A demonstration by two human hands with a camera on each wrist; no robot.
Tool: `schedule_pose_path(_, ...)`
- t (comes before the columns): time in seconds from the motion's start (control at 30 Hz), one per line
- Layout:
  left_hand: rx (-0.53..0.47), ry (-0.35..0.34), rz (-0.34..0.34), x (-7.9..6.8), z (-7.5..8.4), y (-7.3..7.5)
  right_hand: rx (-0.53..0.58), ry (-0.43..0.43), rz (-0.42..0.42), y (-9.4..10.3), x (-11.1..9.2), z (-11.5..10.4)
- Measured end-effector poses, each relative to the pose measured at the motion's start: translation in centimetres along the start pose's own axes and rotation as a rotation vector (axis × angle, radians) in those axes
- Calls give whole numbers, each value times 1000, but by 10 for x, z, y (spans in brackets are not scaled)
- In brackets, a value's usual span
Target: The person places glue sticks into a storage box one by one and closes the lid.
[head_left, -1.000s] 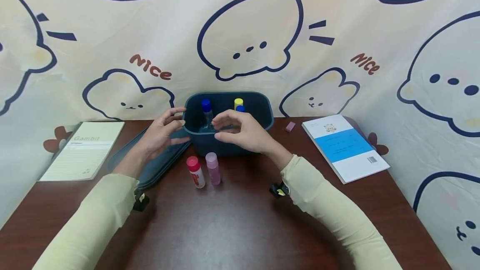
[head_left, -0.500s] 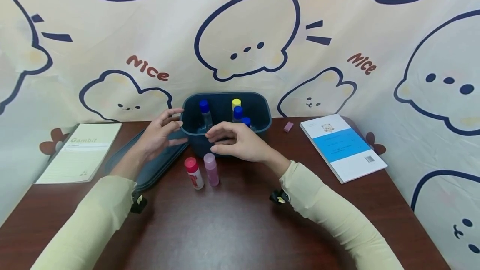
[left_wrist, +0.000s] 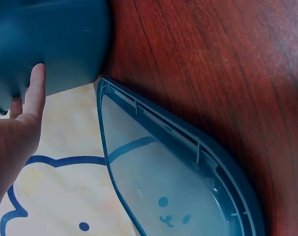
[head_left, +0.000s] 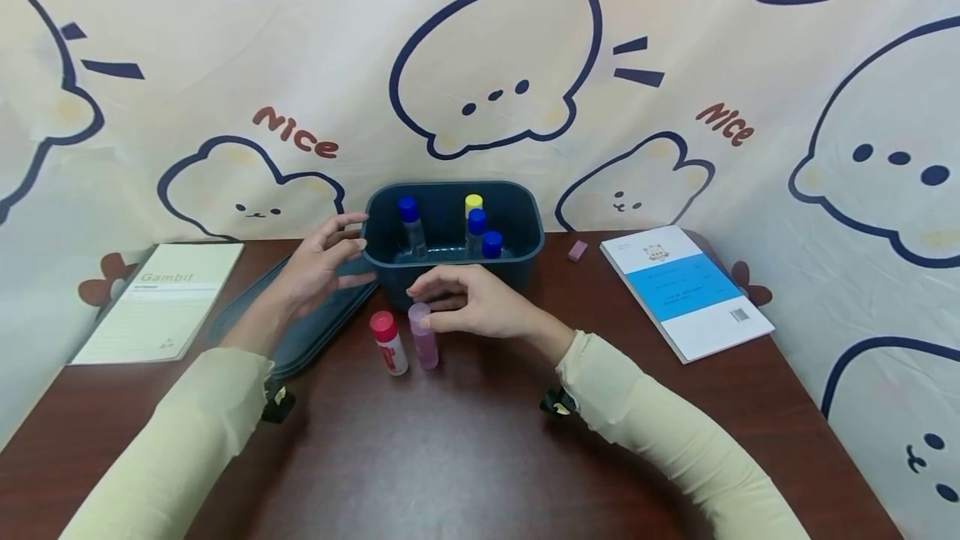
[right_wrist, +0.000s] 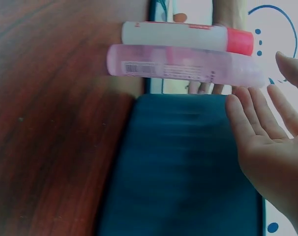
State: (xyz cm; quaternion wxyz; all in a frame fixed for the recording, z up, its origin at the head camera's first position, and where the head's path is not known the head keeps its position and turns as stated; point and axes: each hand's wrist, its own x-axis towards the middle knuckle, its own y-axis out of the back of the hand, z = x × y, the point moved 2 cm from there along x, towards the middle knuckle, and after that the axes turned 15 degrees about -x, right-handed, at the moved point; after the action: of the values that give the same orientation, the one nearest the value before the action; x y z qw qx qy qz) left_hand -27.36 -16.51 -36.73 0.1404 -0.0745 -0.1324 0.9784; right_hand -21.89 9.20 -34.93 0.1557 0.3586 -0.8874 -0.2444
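My left hand (head_left: 318,265) has its fingers spread at the left wall of the dark blue bin (head_left: 442,286); in the left wrist view one fingertip lies against that wall. My right hand (head_left: 476,302) is in front of the bin, thumb and fingers apart around the cap of an upright purple glue stick (head_left: 426,348). In the right wrist view the straight fingers reach the cap end of this purple tube. Left of it stands a white glue stick with a red cap (head_left: 390,346). Inside the bin are a yellow-capped tube (head_left: 473,202) and several blue-capped tubes (head_left: 412,227).
The bin's blue lid (left_wrist: 159,147) lies on the table left of the bin, beneath the left forearm. A cream notebook (head_left: 161,302) lies far left, a blue-and-white book (head_left: 686,290) at right. A small pink block (head_left: 577,251) sits between bin and book.
My right hand has moved from over the bin down toward me, to the purple glue stick's cap, uncovering the tubes inside. The left hand stays at the bin's side.
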Motion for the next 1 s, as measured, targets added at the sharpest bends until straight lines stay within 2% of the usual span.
schedule_pose_path(0.47,5,1,0,1,1,1,-31,20,-49,-6,4,6)
schedule_pose_path(1.0,12,-8,4,0,0,1,-85,-17,-43,-8,5,6)
